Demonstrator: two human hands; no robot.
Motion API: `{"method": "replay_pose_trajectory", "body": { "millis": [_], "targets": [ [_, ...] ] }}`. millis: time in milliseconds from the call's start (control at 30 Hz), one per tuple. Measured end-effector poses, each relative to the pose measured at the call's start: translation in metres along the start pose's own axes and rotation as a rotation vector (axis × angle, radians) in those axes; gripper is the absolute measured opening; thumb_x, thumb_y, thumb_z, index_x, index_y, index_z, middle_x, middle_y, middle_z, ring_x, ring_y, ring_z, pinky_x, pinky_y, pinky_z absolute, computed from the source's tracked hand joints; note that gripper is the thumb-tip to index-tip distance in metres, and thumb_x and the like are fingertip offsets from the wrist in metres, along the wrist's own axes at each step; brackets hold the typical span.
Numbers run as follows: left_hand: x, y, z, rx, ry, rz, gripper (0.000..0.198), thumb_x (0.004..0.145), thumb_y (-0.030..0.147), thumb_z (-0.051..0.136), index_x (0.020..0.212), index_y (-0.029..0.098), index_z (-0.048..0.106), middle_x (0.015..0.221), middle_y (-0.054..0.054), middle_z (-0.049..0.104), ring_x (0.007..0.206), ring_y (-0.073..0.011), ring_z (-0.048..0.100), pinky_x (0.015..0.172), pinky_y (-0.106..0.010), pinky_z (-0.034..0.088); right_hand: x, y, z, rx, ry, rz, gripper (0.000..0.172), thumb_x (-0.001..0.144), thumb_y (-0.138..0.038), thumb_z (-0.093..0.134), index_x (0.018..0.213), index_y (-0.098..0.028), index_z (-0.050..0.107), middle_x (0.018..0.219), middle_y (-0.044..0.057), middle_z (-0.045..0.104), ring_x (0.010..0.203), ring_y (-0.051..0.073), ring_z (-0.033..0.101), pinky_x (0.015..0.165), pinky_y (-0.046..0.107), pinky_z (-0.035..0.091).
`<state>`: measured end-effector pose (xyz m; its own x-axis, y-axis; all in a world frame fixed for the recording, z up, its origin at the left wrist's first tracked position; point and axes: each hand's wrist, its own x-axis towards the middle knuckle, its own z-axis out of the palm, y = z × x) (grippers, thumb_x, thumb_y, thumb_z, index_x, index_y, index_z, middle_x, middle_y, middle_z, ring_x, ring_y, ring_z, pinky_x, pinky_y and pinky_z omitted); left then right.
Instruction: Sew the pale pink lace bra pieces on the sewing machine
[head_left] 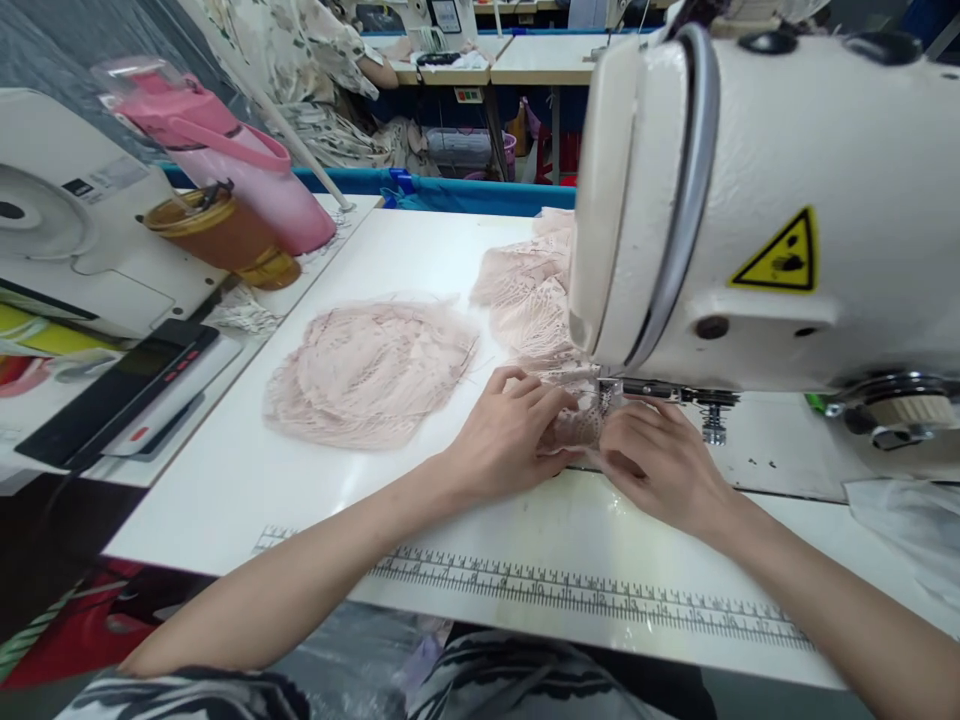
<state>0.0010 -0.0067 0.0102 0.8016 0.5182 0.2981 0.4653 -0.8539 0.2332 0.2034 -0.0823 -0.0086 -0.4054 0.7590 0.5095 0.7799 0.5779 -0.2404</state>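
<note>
Pale pink lace fabric (536, 315) runs over the table from behind the sewing machine (750, 200) to its presser foot. My left hand (517, 425) lies left of the foot, its curled fingers pinching the lace. On the other side, my right hand (660, 455) is closed on the same lace, close against the foot; its fingertips are partly hidden under the machine head. A flat stack of pink lace pieces (371, 372) rests on the table left of my left hand.
A printed ruler (540, 590) runs along the front of the white table (300, 500). At left stand a pink bottle (225, 150), an amber cup (225, 235) and a black device (120, 395). White cloth (911, 530) lies at right. Another person's sleeve (330, 45) shows behind.
</note>
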Motion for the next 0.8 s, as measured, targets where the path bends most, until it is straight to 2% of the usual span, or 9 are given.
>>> {"method": "replay_pose_trajectory", "body": {
  "millis": [67, 133, 267, 433, 500, 567, 633, 700, 800],
  "targets": [
    [-0.002, 0.002, -0.001, -0.05, -0.033, 0.057, 0.01, 0.083, 0.029, 0.057, 0.079, 0.02, 0.059, 0.068, 0.003, 0.063, 0.068, -0.0132, 0.058, 0.092, -0.038, 0.036, 0.0, -0.003, -0.002, 0.083, -0.004, -0.025, 0.017, 0.088, -0.014, 0.047, 0.073, -0.021, 0.049, 0.066, -0.006, 0.058, 0.068, 0.009, 0.055, 0.096, 0.034, 0.041],
    [-0.003, 0.003, -0.001, -0.014, 0.015, 0.165, 0.017, 0.087, 0.023, 0.051, 0.071, 0.019, 0.056, 0.064, 0.005, 0.061, 0.064, -0.0109, 0.055, 0.092, -0.037, 0.034, -0.001, -0.006, -0.003, 0.11, 0.0, -0.042, 0.014, 0.088, -0.012, 0.047, 0.077, -0.021, 0.05, 0.065, -0.007, 0.057, 0.066, 0.008, 0.054, 0.102, 0.035, 0.038],
    [-0.004, 0.007, 0.0, 0.149, 0.157, 0.285, 0.024, 0.093, 0.023, 0.046, 0.071, 0.019, 0.055, 0.062, 0.005, 0.058, 0.061, -0.0104, 0.051, 0.088, -0.034, 0.036, 0.001, -0.009, -0.004, 0.024, 0.042, -0.111, 0.005, 0.087, -0.018, 0.056, 0.091, -0.021, 0.057, 0.07, -0.005, 0.061, 0.071, 0.01, 0.056, 0.104, 0.036, 0.038],
    [-0.004, 0.009, -0.001, 0.236, 0.233, 0.341, 0.027, 0.093, 0.02, 0.047, 0.067, 0.019, 0.053, 0.057, 0.006, 0.053, 0.059, -0.0104, 0.048, 0.084, -0.032, 0.039, 0.004, -0.013, -0.006, -0.007, 0.089, -0.175, 0.008, 0.082, -0.015, 0.065, 0.084, -0.022, 0.062, 0.073, -0.004, 0.067, 0.074, 0.01, 0.061, 0.099, 0.037, 0.043],
    [-0.004, 0.008, 0.0, 0.24, 0.238, 0.362, 0.026, 0.093, 0.02, 0.048, 0.068, 0.019, 0.054, 0.059, 0.005, 0.055, 0.061, -0.0111, 0.05, 0.081, -0.032, 0.041, 0.005, -0.013, -0.007, -0.017, 0.114, -0.192, 0.009, 0.08, -0.014, 0.067, 0.084, -0.021, 0.063, 0.077, -0.002, 0.069, 0.079, 0.012, 0.062, 0.096, 0.037, 0.047],
    [-0.005, 0.005, 0.001, 0.216, 0.202, 0.354, 0.019, 0.092, 0.023, 0.048, 0.077, 0.018, 0.059, 0.075, 0.001, 0.065, 0.073, -0.0143, 0.058, 0.082, -0.033, 0.043, 0.005, -0.013, -0.008, -0.025, 0.129, -0.227, 0.011, 0.079, -0.013, 0.068, 0.085, -0.02, 0.064, 0.083, -0.001, 0.071, 0.086, 0.014, 0.064, 0.092, 0.035, 0.051],
    [-0.005, 0.001, 0.002, 0.167, 0.109, 0.327, 0.021, 0.09, 0.027, 0.049, 0.101, 0.014, 0.062, 0.107, -0.006, 0.068, 0.101, -0.0209, 0.06, 0.091, -0.036, 0.044, 0.004, -0.013, -0.009, -0.024, 0.131, -0.257, 0.014, 0.077, -0.01, 0.068, 0.088, -0.018, 0.064, 0.085, 0.0, 0.072, 0.088, 0.014, 0.065, 0.085, 0.03, 0.054],
    [-0.005, -0.003, 0.004, 0.117, -0.007, 0.309, 0.043, 0.089, 0.031, 0.048, 0.126, 0.008, 0.052, 0.134, -0.012, 0.055, 0.126, -0.0252, 0.048, 0.105, -0.039, 0.039, 0.004, -0.012, -0.009, -0.023, 0.128, -0.266, 0.015, 0.077, -0.007, 0.067, 0.089, -0.016, 0.064, 0.084, -0.001, 0.073, 0.085, 0.013, 0.067, 0.08, 0.027, 0.056],
    [-0.006, -0.006, 0.006, 0.082, -0.132, 0.297, 0.057, 0.09, 0.033, 0.044, 0.139, 0.005, 0.039, 0.145, -0.014, 0.042, 0.137, -0.0244, 0.037, 0.115, -0.04, 0.029, 0.001, -0.011, -0.007, -0.028, 0.099, -0.238, 0.015, 0.077, -0.005, 0.065, 0.088, -0.015, 0.064, 0.085, -0.001, 0.072, 0.082, 0.012, 0.067, 0.079, 0.026, 0.057]
  ]
}}
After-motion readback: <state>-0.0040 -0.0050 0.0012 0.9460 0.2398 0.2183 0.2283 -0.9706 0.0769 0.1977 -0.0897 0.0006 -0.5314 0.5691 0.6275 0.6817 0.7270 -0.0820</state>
